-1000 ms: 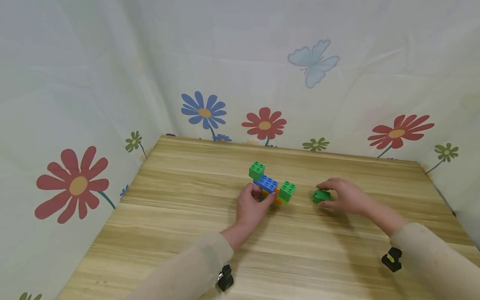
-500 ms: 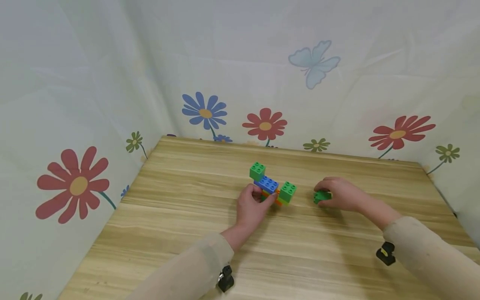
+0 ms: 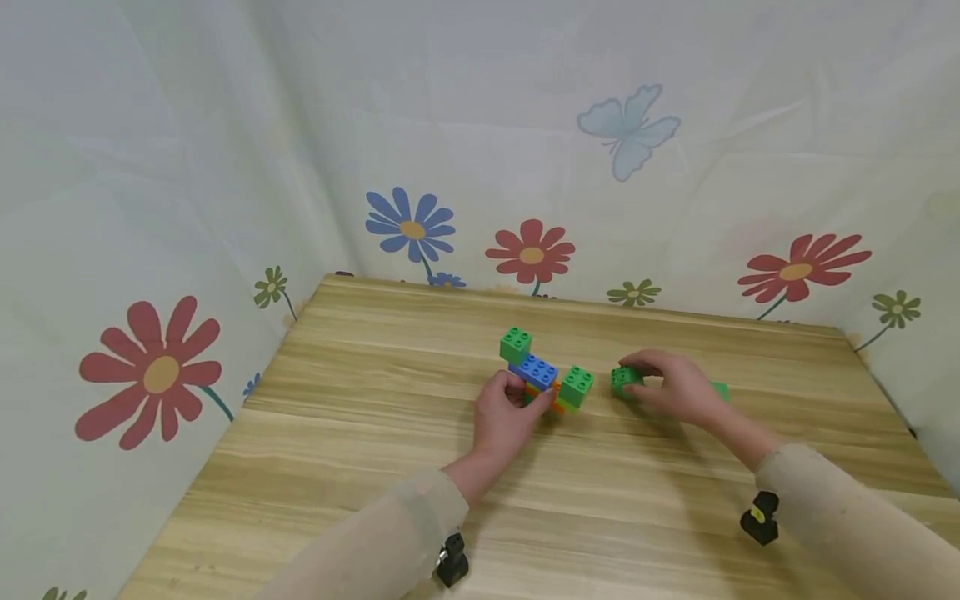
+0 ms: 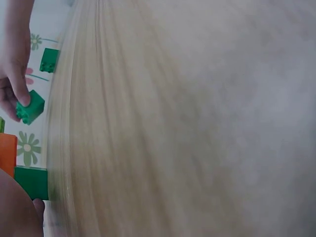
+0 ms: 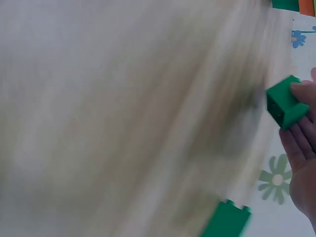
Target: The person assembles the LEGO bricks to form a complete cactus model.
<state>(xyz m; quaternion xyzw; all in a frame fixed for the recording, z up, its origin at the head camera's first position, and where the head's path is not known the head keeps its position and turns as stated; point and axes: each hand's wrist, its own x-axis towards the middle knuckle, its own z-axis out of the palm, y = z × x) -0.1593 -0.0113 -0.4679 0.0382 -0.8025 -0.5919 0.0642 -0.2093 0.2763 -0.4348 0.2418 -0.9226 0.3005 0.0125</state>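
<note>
Near the middle of the table my left hand grips a toy brick build. Its blue brick lies on top in the middle, with green bricks standing at either end. Orange and lime pieces show below the blue one; in the left wrist view an orange brick sits above a dark green brick close to the tabletop. To the right, my right hand pinches a green brick between thumb and fingers. The right wrist view shows that green brick held tilted above the wood, its hollow side partly visible.
Another green brick lies on the wooden table behind the right hand, partly hidden by it. A flower-printed cloth hangs around the back and sides of the table. Black wrist devices hang at both sleeves.
My right hand has moved left and slightly away with the green brick, toward the build. Another green brick has come into sight behind that hand. The left hand stays in place.
</note>
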